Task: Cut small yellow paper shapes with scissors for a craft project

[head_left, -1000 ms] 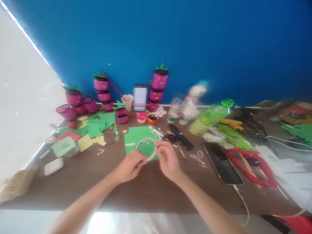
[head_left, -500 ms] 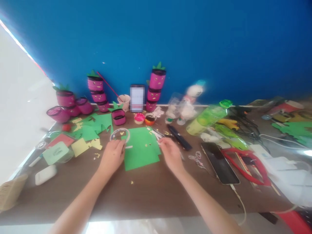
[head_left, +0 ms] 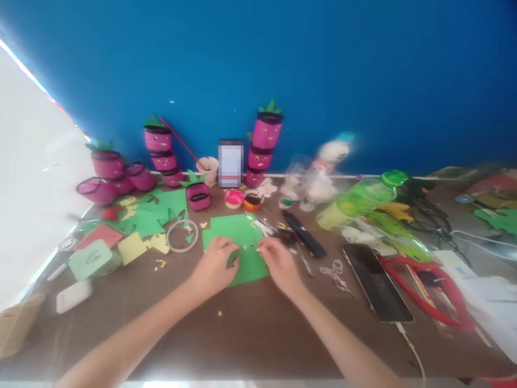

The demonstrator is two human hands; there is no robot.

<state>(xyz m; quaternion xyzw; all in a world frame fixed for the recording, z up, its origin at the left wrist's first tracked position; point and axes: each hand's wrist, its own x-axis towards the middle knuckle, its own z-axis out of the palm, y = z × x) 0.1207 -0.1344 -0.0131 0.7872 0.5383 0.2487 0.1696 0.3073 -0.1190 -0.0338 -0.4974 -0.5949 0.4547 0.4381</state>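
My left hand (head_left: 217, 262) is over the left part of a green paper sheet (head_left: 250, 272), fingers curved. Green shows in the gap between its thumb and forefinger, and I see nothing held there. Above the sheet's right part, my right hand (head_left: 279, 263) has its fingertips pinched on a small white piece (head_left: 259, 249), too blurred to make out well. Tiny pale scraps lie on the sheet between the hands. Left of the sheet, a white tape ring (head_left: 182, 236) lies flat on the table, apart from my left hand.
Purple stacked pots with faces (head_left: 264, 132) stand along the blue wall, near a phone (head_left: 231, 163) propped upright. Green paper cuttings (head_left: 151, 218) lie left. To the right are a black marker-like stick (head_left: 304, 233), a green bottle (head_left: 355, 202), a charging phone (head_left: 377, 282) and red-handled scissors (head_left: 452, 302).
My left hand has let go of the tape ring and moved right onto the green sheet. The ring now lies flat on the table. My right hand has come slightly lower, still pinching.
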